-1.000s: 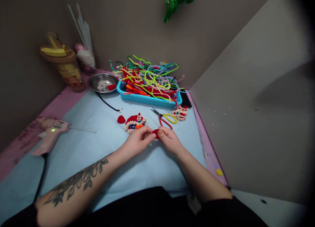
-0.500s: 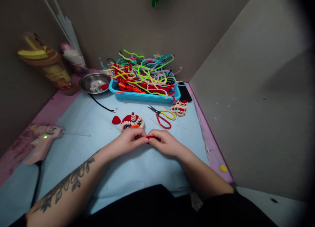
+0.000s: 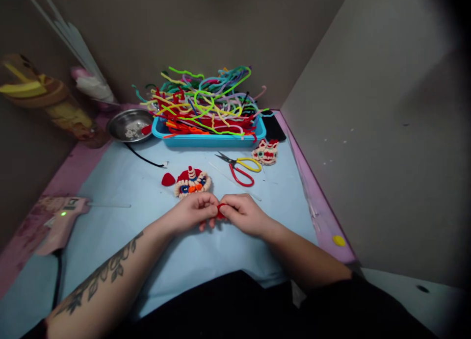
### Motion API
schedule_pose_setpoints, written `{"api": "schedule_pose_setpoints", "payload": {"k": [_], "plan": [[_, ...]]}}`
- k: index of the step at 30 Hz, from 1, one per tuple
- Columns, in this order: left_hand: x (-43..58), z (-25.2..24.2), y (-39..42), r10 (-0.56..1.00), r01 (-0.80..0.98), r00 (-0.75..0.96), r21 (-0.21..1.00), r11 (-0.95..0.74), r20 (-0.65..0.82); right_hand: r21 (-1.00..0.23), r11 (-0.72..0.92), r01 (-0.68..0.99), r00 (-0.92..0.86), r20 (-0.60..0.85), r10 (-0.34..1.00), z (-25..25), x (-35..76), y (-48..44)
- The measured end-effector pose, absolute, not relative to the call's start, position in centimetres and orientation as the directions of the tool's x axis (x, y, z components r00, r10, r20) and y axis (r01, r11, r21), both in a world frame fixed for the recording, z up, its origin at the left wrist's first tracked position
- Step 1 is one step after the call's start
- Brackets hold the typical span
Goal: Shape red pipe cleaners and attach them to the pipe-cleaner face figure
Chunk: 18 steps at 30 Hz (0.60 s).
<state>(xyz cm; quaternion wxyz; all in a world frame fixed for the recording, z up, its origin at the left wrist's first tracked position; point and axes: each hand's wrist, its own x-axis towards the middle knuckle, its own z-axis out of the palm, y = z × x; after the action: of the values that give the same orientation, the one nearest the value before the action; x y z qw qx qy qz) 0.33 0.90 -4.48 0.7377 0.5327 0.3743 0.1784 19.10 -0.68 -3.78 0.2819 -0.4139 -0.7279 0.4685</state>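
Observation:
Between my fingertips is a small red fuzzy piece (image 3: 221,211), mostly hidden by the fingers. My left hand (image 3: 195,211) pinches its left side, and my right hand (image 3: 245,214) grips it from the right. Just beyond my left hand lies a lion-face ornament (image 3: 193,181) of red, cream, blue and orange pipe cleaner. A separate red rounded-triangle piece (image 3: 168,179) rests to its left. Scissors (image 3: 239,168) with one yellow and one red handle lie spread apart past my right hand. A second, smaller red and cream face (image 3: 265,152) is behind them.
A blue tray (image 3: 209,142) heaped with coloured pipe cleaners stands at the back. Beside it is a metal bowl (image 3: 128,125) with small white bits. A pink glue gun (image 3: 62,223), its light lit green, lies left. A thin clear stick (image 3: 235,182) lies near the scissors.
The camera view has shifted slightly. My left fingers have shifted on the red piece, with some lower fingertips now showing beneath. Both hands still hold it.

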Motion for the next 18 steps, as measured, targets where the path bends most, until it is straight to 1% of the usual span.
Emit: {"api": "schedule_pose_setpoints", "payload": {"k": [3, 4, 6, 8, 10, 13, 15, 17, 18], "plan": [[0.4, -4.1, 0.7, 0.704, 0.189, 0.620, 0.937, 0.293, -0.345, -0.908, 0.220, 0.357, -0.473, 0.027, 0.881, -3.8, 19.1, -0.6], [0.4, -3.9, 0.7, 0.739, 0.220, 0.594, 0.947, 0.233, -0.320, -0.901, 0.223, 0.373, -0.453, 0.034, 0.891, -3.8, 19.0, -0.6], [0.4, -3.5, 0.4, 0.823, 0.322, 0.526, 0.946, 0.038, -0.212, -0.876, 0.240, 0.418, -0.404, 0.058, 0.913, -3.9, 18.8, -0.6], [0.5, -3.2, 0.2, 0.878, 0.444, 0.474, 0.879, -0.174, -0.066, -0.843, 0.267, 0.466, -0.370, 0.088, 0.925, -4.0, 18.7, -0.6], [0.6, -3.1, 0.0, 0.886, 0.527, 0.462, 0.789, -0.314, 0.044, -0.811, 0.295, 0.505, -0.359, 0.114, 0.926, -4.2, 18.5, -0.7], [0.8, -3.5, -0.3, 0.870, 0.597, 0.476, 0.681, -0.425, 0.125, -0.772, 0.328, 0.545, -0.365, 0.134, 0.921, -4.6, 18.3, -0.8], [0.9, -3.9, -0.4, 0.866, 0.643, 0.475, 0.611, -0.462, 0.155, -0.754, 0.343, 0.560, -0.372, 0.141, 0.918, -4.8, 18.2, -0.9], [1.0, -4.2, -0.4, 0.873, 0.675, 0.457, 0.575, -0.463, 0.167, -0.748, 0.353, 0.562, -0.377, 0.148, 0.914, -4.9, 18.2, -1.0], [1.0, -4.3, -0.4, 0.879, 0.678, 0.446, 0.578, -0.454, 0.167, -0.752, 0.352, 0.558, -0.376, 0.150, 0.914, -5.0, 18.2, -1.0]]}}
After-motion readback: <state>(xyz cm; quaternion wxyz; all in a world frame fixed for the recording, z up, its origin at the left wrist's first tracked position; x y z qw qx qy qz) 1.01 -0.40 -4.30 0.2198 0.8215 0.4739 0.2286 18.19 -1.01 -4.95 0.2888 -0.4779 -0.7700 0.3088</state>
